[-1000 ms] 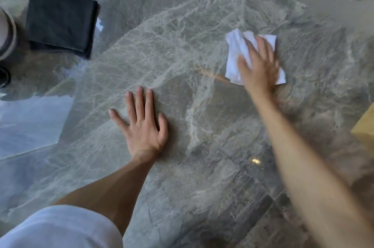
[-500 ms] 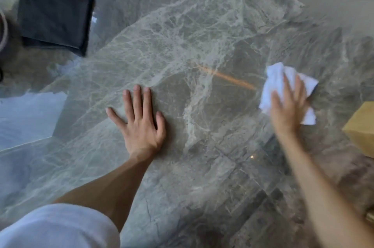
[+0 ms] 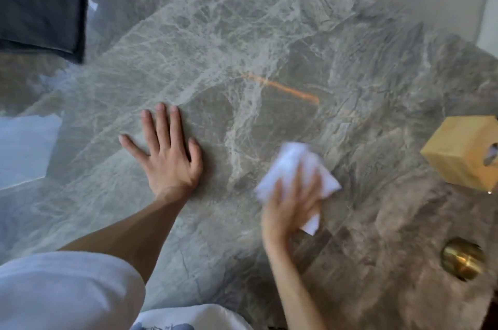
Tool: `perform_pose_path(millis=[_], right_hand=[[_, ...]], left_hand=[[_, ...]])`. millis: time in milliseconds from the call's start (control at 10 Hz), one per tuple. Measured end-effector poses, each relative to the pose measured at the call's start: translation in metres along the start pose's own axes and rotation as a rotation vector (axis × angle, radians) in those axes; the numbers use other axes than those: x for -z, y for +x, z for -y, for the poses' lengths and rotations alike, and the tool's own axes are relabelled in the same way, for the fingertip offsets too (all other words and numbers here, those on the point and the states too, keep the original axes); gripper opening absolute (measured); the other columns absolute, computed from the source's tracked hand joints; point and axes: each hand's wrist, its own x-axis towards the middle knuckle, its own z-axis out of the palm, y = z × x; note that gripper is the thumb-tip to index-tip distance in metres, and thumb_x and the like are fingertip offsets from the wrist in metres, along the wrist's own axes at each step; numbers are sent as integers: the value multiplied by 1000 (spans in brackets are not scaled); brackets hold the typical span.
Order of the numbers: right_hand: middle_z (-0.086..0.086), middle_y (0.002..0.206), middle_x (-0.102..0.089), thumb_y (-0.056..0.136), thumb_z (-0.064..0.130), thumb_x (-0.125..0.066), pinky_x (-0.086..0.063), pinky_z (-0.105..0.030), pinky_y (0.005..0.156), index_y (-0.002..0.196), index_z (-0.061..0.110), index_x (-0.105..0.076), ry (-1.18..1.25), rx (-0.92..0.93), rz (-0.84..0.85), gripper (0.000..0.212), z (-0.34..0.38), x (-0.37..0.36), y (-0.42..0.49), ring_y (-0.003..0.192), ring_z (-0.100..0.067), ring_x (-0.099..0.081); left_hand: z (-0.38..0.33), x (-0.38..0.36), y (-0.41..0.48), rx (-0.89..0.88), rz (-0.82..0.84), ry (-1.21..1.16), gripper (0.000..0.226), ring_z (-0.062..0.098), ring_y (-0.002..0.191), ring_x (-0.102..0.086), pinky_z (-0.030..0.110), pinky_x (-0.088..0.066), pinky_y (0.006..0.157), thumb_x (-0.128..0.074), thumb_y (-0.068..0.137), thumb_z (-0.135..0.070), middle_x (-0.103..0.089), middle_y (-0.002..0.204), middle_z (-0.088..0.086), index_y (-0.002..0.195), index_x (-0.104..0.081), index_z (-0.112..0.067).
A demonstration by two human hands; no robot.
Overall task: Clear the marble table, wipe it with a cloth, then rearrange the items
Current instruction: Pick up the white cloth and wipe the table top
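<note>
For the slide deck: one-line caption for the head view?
Right hand wipes the marble table with a white cloth; left hand lies flat on it.

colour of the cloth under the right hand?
White cloth, pressed flat by the right hand; head view.

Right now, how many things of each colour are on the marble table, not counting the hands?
White: 1, the cloth under the right hand
Black: 1, the folded dark cloth
Yellow-tan: 1, the wooden tissue box
Gold: 1, the round brass object
Total: 4 things on the marble table
</note>
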Motion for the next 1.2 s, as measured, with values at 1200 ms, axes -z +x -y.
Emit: perform_pose_path(millis=[1200], right_hand=[[10,151,-42,88,53,-48,-36,-48,108,139,43,-43,-205,1024,139,53,101,4,266,140,-17,-38]], left_hand=[[0,0,0,40,-23,-43,68,21,151,9,71,4,111,-27,89,-41,-3,164,-3,154,-10,-26]])
